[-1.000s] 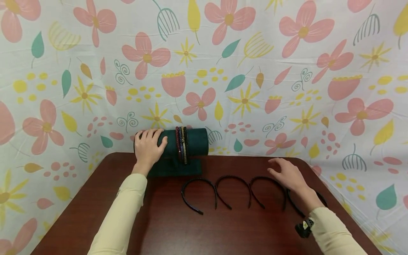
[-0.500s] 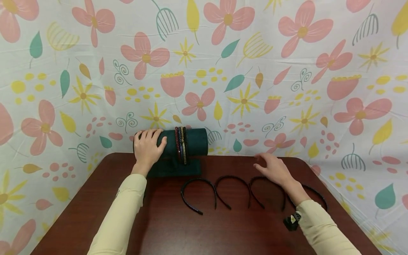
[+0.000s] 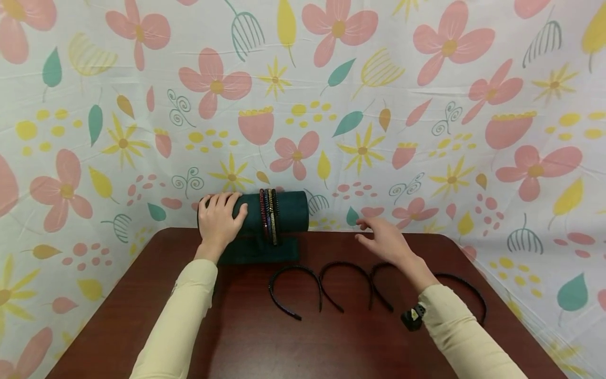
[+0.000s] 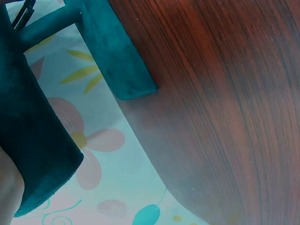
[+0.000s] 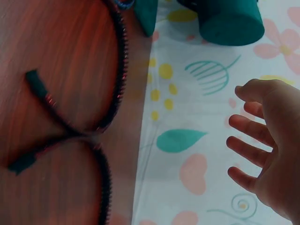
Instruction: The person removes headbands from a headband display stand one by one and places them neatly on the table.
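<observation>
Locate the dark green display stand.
In the head view, the dark green display stand sits left of centre near the table's back edge, beneath the left hand, behind the leftmost tabletop headband.

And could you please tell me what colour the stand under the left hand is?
The stand is dark teal green, showing best in the left wrist view.

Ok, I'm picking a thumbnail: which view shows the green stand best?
The head view: it frames the green stand end to end, though the left hand covers part. The left wrist view crops its roll and base; the right wrist view catches only one end.
</observation>
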`<act>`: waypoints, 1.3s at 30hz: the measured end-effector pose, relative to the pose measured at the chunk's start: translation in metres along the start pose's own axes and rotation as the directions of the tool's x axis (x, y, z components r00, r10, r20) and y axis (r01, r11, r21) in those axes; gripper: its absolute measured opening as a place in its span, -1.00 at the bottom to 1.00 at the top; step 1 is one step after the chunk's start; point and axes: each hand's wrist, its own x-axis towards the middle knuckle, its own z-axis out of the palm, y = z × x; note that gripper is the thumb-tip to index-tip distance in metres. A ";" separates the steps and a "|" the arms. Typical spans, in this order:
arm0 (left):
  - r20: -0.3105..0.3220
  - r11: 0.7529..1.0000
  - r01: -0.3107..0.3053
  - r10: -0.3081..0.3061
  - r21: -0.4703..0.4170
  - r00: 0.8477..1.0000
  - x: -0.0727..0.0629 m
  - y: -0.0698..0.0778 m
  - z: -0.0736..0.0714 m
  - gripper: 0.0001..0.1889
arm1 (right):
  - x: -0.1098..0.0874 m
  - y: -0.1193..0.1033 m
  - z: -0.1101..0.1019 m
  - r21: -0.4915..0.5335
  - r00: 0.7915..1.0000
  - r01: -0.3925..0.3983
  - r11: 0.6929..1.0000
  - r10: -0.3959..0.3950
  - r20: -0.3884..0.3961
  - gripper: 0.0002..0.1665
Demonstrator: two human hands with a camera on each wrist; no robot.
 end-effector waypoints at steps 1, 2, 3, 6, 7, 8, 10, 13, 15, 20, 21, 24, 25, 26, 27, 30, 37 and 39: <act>0.000 1.000 -0.001 0.001 0.001 1.000 0.000 0.000 -0.001 -0.46 | 0.002 -0.003 0.000 -0.005 1.000 0.004 1.000 -0.004 -0.002 -0.58; -0.002 1.000 -0.002 0.002 0.002 1.000 0.000 -0.001 -0.001 -0.46 | 0.005 -0.007 0.000 -0.009 1.000 0.008 1.000 -0.008 -0.002 -0.58; -0.002 1.000 -0.003 0.003 0.003 1.000 0.000 -0.001 -0.001 -0.46 | 0.007 -0.010 0.001 -0.013 1.000 0.013 1.000 -0.013 -0.002 -0.58; -0.002 1.000 -0.005 0.005 0.005 1.000 0.000 -0.001 0.000 -0.46 | 0.013 -0.019 0.001 -0.019 1.000 0.025 1.000 -0.025 0.003 -0.58; -0.005 1.000 -0.006 0.006 0.004 1.000 0.000 -0.001 0.001 -0.46 | 0.015 -0.021 0.001 -0.017 1.000 0.028 0.999 -0.028 0.003 -0.58; -0.005 1.000 -0.006 0.006 0.005 1.000 0.000 -0.001 0.001 -0.46 | 0.017 -0.024 0.002 -0.016 0.999 0.033 0.999 -0.033 0.003 -0.58; -0.009 1.000 -0.008 0.008 0.007 1.000 0.000 0.000 0.002 -0.46 | 0.020 -0.030 0.001 -0.017 0.999 0.045 0.999 -0.044 0.004 -0.58; -0.012 1.000 -0.009 0.009 0.011 1.000 0.000 0.001 0.002 -0.48 | 0.026 -0.036 0.001 -0.024 0.998 0.061 0.998 -0.061 0.002 -0.57; -0.011 1.000 -0.008 0.008 0.015 1.000 0.000 0.001 0.002 -0.49 | 0.030 -0.040 0.001 -0.023 0.998 0.069 0.997 -0.068 0.003 -0.56; -0.010 1.000 -0.003 0.003 0.021 1.000 -0.001 0.000 0.002 -0.48 | 0.040 -0.050 0.004 0.004 0.995 0.104 0.995 -0.104 -0.014 -0.56; -0.008 1.000 -0.003 0.003 0.023 1.000 -0.001 0.000 0.002 -0.47 | 0.042 -0.052 0.005 0.008 0.994 0.112 0.994 -0.112 -0.018 -0.56; -0.005 1.000 -0.006 0.006 0.026 1.000 0.000 -0.001 0.001 -0.47 | 0.046 -0.059 0.007 0.025 0.991 0.132 0.991 -0.131 -0.030 -0.56; -0.007 1.000 -0.006 0.006 0.025 1.000 0.000 -0.001 0.001 -0.48 | 0.047 -0.061 0.008 0.028 0.990 0.139 0.990 -0.138 -0.030 -0.55; -0.010 1.000 -0.006 0.006 0.026 1.000 0.000 -0.001 0.001 -0.48 | 0.049 -0.064 0.009 0.030 0.989 0.146 0.989 -0.145 -0.029 -0.54; -0.014 1.000 -0.006 0.007 0.025 1.000 0.000 -0.001 0.001 -0.48 | 0.050 -0.066 0.010 0.029 0.988 0.150 0.988 -0.149 -0.031 -0.54; -0.016 1.000 -0.007 0.007 0.020 1.000 0.001 -0.001 0.001 -0.48 | 0.053 -0.072 0.013 0.023 0.984 0.172 0.985 -0.171 -0.042 -0.49; -0.016 1.000 -0.008 0.008 0.012 1.000 0.001 -0.001 0.001 -0.46 | 0.064 -0.084 0.018 0.035 0.976 0.219 0.975 -0.218 -0.016 -0.39; -0.013 1.000 -0.005 0.005 0.013 1.000 0.001 -0.002 0.000 -0.47 | 0.068 -0.088 0.019 0.024 0.972 0.234 0.972 -0.234 -0.005 -0.35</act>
